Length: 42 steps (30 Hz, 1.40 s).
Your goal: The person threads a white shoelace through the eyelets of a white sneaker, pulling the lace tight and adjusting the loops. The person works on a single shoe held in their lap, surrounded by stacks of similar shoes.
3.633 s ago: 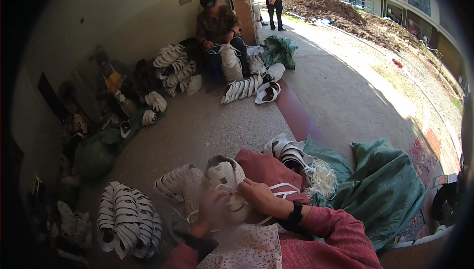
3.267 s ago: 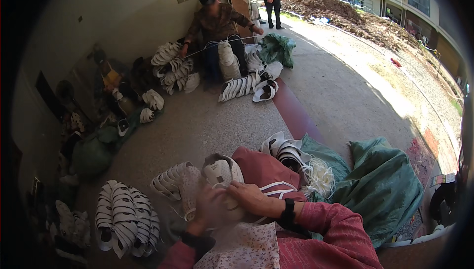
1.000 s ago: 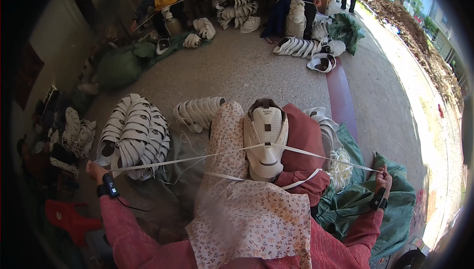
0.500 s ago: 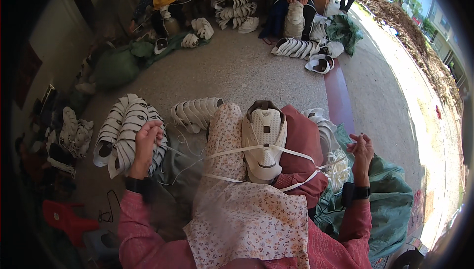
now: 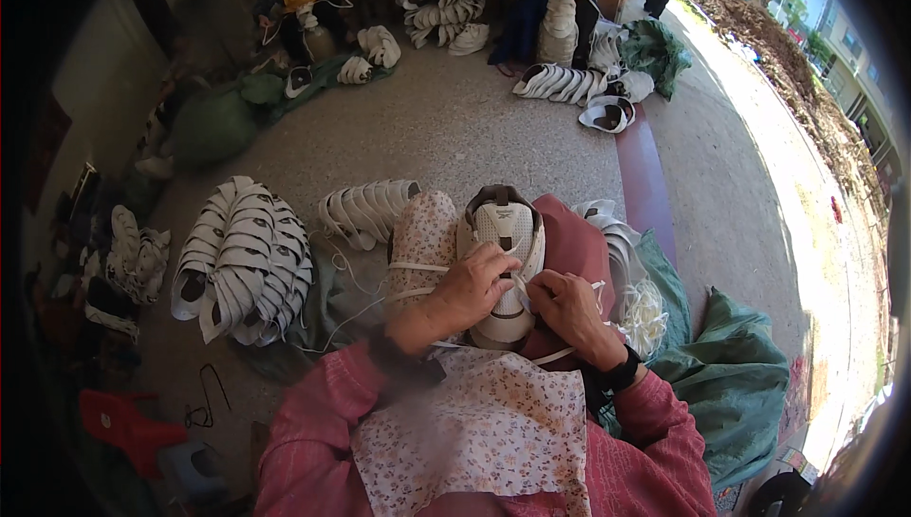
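Observation:
A white shoe upper [image 5: 501, 220] with a dark collar rests on my lap between the knees, its toe toward me. A white flat shoelace [image 5: 419, 267] runs from it across the flowered apron [image 5: 493, 413]. Over the tongue and eyelets, my left hand [image 5: 472, 287] is closed, thumb and fingers pinching the lace. My right hand [image 5: 574, 316] is closed on the lace too, just right of the left fingertips. The two hands nearly meet above the shoe. Its middle is partly hidden under them.
Stacked shoe uppers [image 5: 245, 256] stand left, with another row [image 5: 368, 212] beside my knee. Right are a bundle of white laces [image 5: 643, 313] and a green sack [image 5: 726, 384]. A red stool [image 5: 128, 427] is lower left. Two people work at shoe uppers across the floor.
Both hands have come inward from wide apart to meet over the shoe upper. The lace, stretched out to both sides before, is now gathered between the fingers.

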### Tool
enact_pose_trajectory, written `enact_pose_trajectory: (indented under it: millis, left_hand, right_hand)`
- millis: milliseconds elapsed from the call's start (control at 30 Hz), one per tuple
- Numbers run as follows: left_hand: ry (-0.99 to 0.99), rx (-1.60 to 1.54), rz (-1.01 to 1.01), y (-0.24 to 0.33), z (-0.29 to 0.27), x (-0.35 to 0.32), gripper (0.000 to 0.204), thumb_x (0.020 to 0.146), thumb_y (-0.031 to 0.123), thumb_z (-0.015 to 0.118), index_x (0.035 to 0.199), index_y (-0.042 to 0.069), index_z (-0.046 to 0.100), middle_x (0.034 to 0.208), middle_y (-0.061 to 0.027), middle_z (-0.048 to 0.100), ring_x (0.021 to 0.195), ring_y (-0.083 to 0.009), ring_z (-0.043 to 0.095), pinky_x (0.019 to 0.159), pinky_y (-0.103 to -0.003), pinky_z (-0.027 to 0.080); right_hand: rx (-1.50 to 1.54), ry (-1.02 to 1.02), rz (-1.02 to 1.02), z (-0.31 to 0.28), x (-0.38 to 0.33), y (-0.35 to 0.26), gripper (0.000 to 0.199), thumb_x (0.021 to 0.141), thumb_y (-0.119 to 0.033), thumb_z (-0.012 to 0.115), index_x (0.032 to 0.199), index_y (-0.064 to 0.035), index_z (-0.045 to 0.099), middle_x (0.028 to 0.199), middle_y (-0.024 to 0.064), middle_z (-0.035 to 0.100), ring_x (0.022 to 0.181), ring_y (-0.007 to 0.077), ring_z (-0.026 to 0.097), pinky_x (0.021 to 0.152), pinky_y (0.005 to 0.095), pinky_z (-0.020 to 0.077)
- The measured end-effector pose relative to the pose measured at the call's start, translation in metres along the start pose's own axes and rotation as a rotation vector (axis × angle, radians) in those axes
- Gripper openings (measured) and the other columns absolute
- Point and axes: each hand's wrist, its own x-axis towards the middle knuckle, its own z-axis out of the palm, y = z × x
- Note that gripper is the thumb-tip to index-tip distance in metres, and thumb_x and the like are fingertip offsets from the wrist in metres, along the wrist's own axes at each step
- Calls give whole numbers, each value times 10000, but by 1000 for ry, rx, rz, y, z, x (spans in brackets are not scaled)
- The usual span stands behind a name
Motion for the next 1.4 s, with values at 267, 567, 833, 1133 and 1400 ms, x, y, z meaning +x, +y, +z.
enact_pose_trajectory:
  millis: [267, 567, 833, 1133, 1400]
  left_hand:
    - [-97, -162, -86, -3, -3, -1, 295, 879, 64, 692, 1168, 46, 634, 1009, -63, 491, 949, -187, 542, 860, -321, 467]
    - [-151, -239, -152, -3, -1, 3, 280, 888, 79, 686, 1162, 49, 635, 1029, -56, 479, 977, -183, 519, 880, -315, 460]
    - [-113, -171, -134, -2, 2, 1, 286, 870, 102, 710, 1142, 47, 643, 1026, -70, 504, 1017, -219, 517, 927, -348, 447]
    - [46, 21, 63, 10, -17, 10, 156, 893, 52, 676, 1045, 23, 691, 971, -120, 659, 904, -289, 664, 797, -369, 520]
    - [130, -50, 46, 0, 0, 11, 97, 883, 44, 702, 972, 9, 708, 867, -115, 668, 811, -268, 666, 722, -357, 517]
  right_hand:
    - [189, -29, 177, -2, 0, -3, 158, 889, -171, 636, 867, -19, 671, 714, 153, 690, 661, 316, 695, 602, 391, 511]
    - [296, -75, 269, -1, 6, 1, 189, 909, -209, 647, 921, -30, 707, 711, 110, 705, 646, 225, 702, 611, 341, 525]
    - [-401, 122, -230, -24, 24, -23, 279, 810, -220, 740, 1057, -124, 653, 823, 42, 627, 840, 274, 658, 795, 404, 440]
    - [-493, -233, -412, -45, 54, -11, 400, 716, -192, 774, 1068, -136, 595, 860, 64, 634, 864, 252, 651, 809, 383, 397]
    - [-492, -344, -406, -45, 61, -16, 305, 721, -177, 725, 1010, -118, 648, 682, 90, 642, 713, 327, 670, 689, 447, 502]
